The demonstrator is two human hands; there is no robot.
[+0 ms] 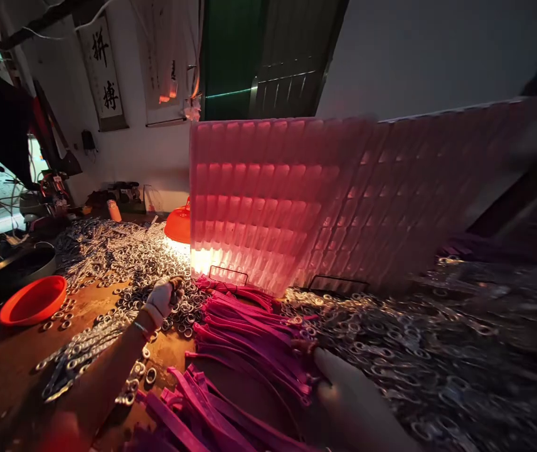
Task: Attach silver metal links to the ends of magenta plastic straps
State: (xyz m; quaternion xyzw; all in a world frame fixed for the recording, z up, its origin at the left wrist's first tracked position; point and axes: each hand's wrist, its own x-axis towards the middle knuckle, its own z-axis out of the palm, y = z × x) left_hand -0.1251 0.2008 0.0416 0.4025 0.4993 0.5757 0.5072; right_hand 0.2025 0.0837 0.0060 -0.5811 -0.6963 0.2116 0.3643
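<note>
Half curled, our left hand (164, 297) is resting at the pile of metal rings (189, 312), and we are failing to make out whether it is holding one; our right hand (316, 364) is reaching to the right side of the magenta straps (244, 326), blurring too much for us to tell whether it is gripping any. These straps are lying between our hands and spreading toward the desk's (167, 351) near edge, while an orange bowl (33, 302) is sitting toward its left edge.
</note>
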